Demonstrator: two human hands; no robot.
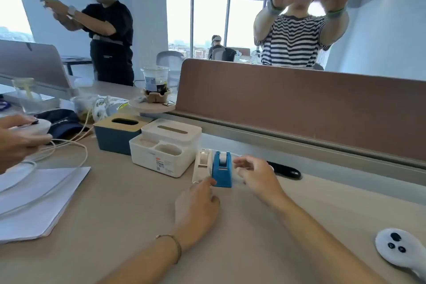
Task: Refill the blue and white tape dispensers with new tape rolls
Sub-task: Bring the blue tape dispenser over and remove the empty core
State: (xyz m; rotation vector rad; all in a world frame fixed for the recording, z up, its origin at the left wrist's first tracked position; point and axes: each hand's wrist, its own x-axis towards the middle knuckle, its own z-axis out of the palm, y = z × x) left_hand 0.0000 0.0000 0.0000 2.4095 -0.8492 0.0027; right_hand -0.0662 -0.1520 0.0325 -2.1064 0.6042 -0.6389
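Note:
A blue tape dispenser point(222, 169) stands on the desk with a white roll of tape in its cradle. A white tape dispenser point(202, 163) stands right beside it on the left, also with a roll in it. My left hand point(196, 207) rests on the desk, its fingertips touching the near base of the blue dispenser. My right hand point(255, 174) hovers just right of the blue dispenser with fingers curled and apart, nothing visible in it.
A white organiser box point(161, 157) and a blue tissue box point(115, 136) stand left of the dispensers. A black object point(288, 172) lies behind my right hand. Papers point(39, 200) and cables lie at left, a white controller point(401, 249) at right. Another person's hand point(16, 140) is at far left. A brown partition point(299, 108) backs the desk.

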